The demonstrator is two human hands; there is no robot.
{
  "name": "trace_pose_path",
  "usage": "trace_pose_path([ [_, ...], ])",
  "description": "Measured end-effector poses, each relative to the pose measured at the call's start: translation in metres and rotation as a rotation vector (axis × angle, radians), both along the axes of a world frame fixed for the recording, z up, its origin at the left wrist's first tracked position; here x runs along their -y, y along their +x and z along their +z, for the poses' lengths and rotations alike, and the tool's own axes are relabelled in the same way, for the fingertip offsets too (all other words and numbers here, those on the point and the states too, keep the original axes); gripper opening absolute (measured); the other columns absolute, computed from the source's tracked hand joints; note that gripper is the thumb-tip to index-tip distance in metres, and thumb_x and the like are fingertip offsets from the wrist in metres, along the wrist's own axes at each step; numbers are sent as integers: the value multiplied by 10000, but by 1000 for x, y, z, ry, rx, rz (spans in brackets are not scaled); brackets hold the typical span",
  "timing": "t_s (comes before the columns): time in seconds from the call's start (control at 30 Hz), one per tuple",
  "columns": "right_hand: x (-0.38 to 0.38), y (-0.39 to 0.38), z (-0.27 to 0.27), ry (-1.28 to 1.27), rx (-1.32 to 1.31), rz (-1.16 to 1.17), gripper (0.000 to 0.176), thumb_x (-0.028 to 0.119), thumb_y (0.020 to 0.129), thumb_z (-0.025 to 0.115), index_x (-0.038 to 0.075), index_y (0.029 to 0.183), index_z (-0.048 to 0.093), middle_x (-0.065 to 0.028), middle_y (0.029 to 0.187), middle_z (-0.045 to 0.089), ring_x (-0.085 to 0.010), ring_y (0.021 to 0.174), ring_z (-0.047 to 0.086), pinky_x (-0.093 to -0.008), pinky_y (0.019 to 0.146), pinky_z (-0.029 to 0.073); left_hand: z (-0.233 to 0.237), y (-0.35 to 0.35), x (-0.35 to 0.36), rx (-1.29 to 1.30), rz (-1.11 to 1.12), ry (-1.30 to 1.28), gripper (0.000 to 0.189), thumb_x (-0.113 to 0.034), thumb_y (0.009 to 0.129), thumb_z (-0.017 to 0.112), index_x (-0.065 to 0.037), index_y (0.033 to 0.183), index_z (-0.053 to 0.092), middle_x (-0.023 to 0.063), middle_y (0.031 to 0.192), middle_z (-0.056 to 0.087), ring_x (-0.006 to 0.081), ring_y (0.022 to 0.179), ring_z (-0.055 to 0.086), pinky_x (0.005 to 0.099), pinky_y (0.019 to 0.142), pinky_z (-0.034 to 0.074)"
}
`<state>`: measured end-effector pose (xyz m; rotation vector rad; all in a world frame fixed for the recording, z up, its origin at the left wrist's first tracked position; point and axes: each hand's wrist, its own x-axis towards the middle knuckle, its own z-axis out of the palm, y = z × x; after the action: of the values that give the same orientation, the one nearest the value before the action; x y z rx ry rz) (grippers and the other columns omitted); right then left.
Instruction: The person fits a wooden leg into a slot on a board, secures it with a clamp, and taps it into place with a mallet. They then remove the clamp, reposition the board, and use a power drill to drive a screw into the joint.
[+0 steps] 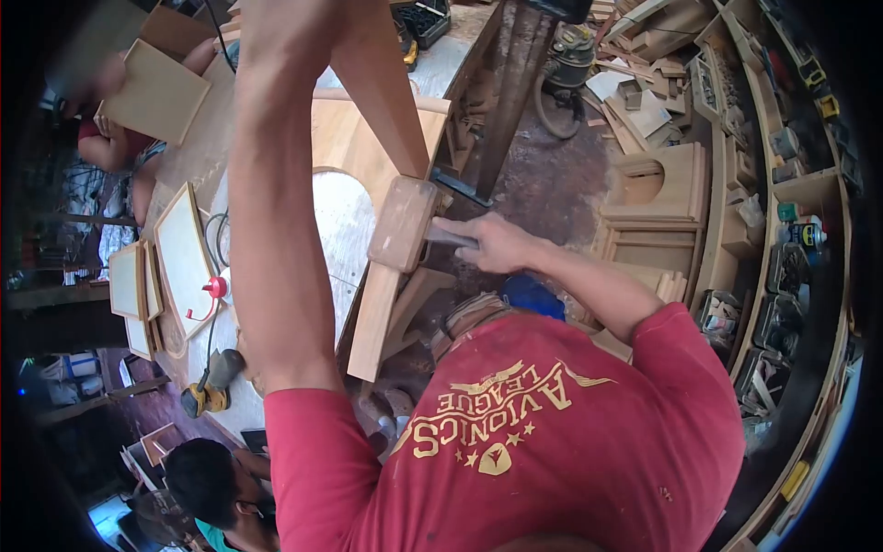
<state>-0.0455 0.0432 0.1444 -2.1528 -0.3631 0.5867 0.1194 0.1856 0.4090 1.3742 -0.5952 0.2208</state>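
My left hand [290,32] is at the top edge, partly cut off, wrapped round the handle of a wooden mallet [386,97]. The mallet's blocky head hangs over the end of a pale wooden board [372,322] and hides part of it. My right hand [501,244] grips a dark, narrow tool [452,237], its index finger stretched along it beside the mallet head. The tool's tip is hidden. A wooden panel with a curved cutout [345,129] lies on the bench just beyond.
A person [106,138] at the upper left holds a light panel [156,92]. Another person [202,483] is at the lower left. A red-capped bottle [216,287], a sander [207,397] and framed panels [189,262] are at left. Shelves [809,189] line the right side; a vacuum [572,60] stands behind.
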Motion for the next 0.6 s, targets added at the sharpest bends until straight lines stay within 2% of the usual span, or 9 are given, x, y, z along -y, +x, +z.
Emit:
trace_pose_path([
  [0.03, 2, 1, -12, 14, 57, 2, 681, 109, 901, 625, 128, 1556, 437, -294, 899, 694, -427, 877, 710, -484, 878, 551, -1, 9, -7, 25, -52, 65, 295, -233, 1011, 592, 24, 990, 736, 36, 833, 708, 87, 684, 598, 242, 635, 463],
  [0.1, -6, -11, -47, 36, 277, 56, 689, 115, 899, 630, 136, 1560, 435, -284, 859, 686, -396, 812, 710, -457, 817, 555, 1, -7, 19, 16, 178, -22, 294, -237, 1013, 584, 12, 981, 736, 24, 806, 691, 82, 651, 579, 240, 607, 449],
  [0.13, -6, -12, -56, 45, 395, 79, 693, 118, 899, 632, 139, 1562, 435, -279, 840, 682, -381, 780, 710, -444, 787, 556, 2, -11, 19, 23, 173, -13, 293, -239, 1014, 580, 6, 973, 735, 19, 795, 681, 78, 639, 570, 239, 595, 443],
  [0.17, -1, -13, -48, 70, 396, 160, 698, 116, 892, 632, 134, 1562, 435, -285, 845, 678, -388, 781, 705, -450, 783, 551, 4, -15, 18, 29, 167, -4, 291, -240, 1016, 575, 0, 965, 733, 13, 785, 671, 75, 628, 561, 238, 583, 436],
  [0.27, 18, 0, 1, -17, -35, 9, 692, 102, 884, 624, 130, 1552, 446, -303, 901, 682, -448, 861, 690, -495, 851, 537, 2, -10, -14, 60, -26, 128, 284, -237, 1018, 562, -18, 933, 721, 0, 765, 642, 65, 620, 545, 234, 562, 423],
  [0.33, 13, -6, -18, 55, 112, 30, 685, 106, 883, 639, 140, 1544, 462, -307, 909, 679, -439, 831, 682, -473, 830, 538, 1, -6, -11, 87, 84, 167, 276, -232, 1020, 555, -29, 914, 710, -7, 754, 626, 61, 624, 541, 231, 561, 421],
  [0.43, 12, -9, -40, 99, 347, 146, 676, 111, 893, 661, 134, 1540, 470, -323, 876, 651, -404, 727, 670, -431, 743, 538, -3, 10, -4, 26, 56, 62, 266, -230, 1019, 558, -33, 912, 702, -8, 749, 621, 61, 629, 544, 235, 561, 421],
  [0.53, 22, -2, 3, 11, 63, 20, 674, 118, 893, 660, 125, 1539, 466, -331, 901, 652, -447, 812, 682, -462, 787, 532, -8, 15, -6, 113, 97, 73, 262, -229, 1019, 559, -31, 926, 703, -7, 751, 626, 68, 627, 547, 239, 562, 422],
  [0.6, 21, -8, -5, 12, 83, 13, 676, 136, 892, 661, 134, 1539, 466, -323, 955, 668, -461, 884, 684, -479, 828, 533, -7, 11, -6, 50, 87, 35, 261, -225, 1020, 560, -27, 929, 703, -5, 754, 630, 71, 627, 550, 239, 565, 421],
])
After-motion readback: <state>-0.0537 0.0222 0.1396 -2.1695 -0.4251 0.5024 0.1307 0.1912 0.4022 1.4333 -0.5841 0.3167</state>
